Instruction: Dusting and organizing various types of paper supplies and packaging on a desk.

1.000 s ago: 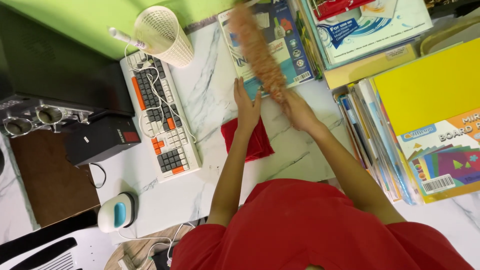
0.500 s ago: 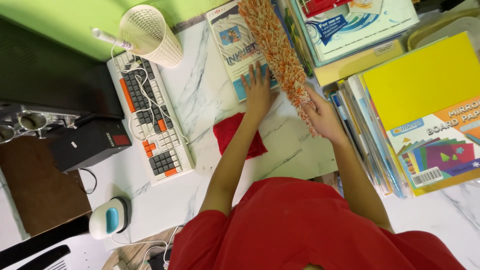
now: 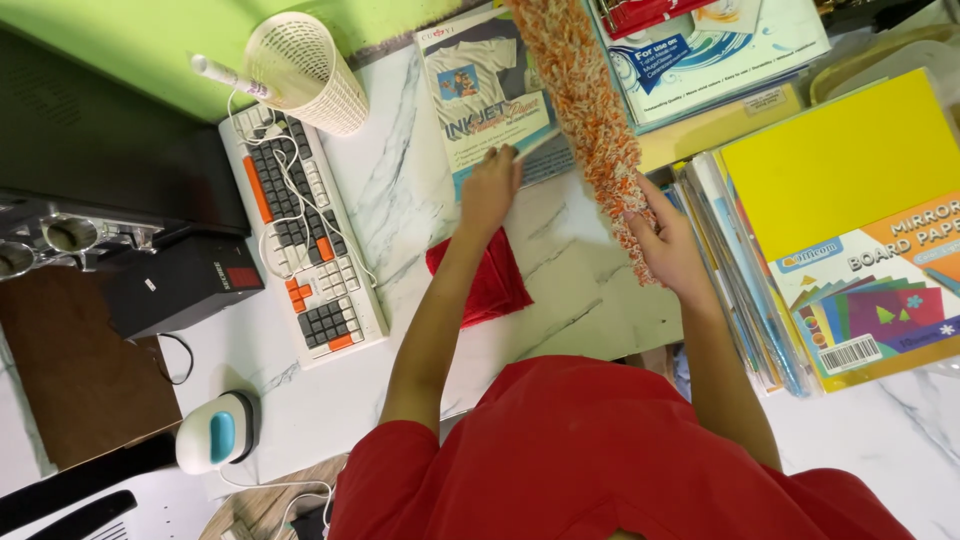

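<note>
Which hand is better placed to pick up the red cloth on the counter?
Left. The left hand rests on the paper pack just beyond the red cloth, apparently holding nothing, its forearm passing over the cloth. The right hand is busy gripping the duster.

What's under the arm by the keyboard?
A red cloth lies on the white marble desk, poking out both sides of the left forearm. The arm covers its middle, so anything there is hidden. The left hand rests on a paper pack.
</note>
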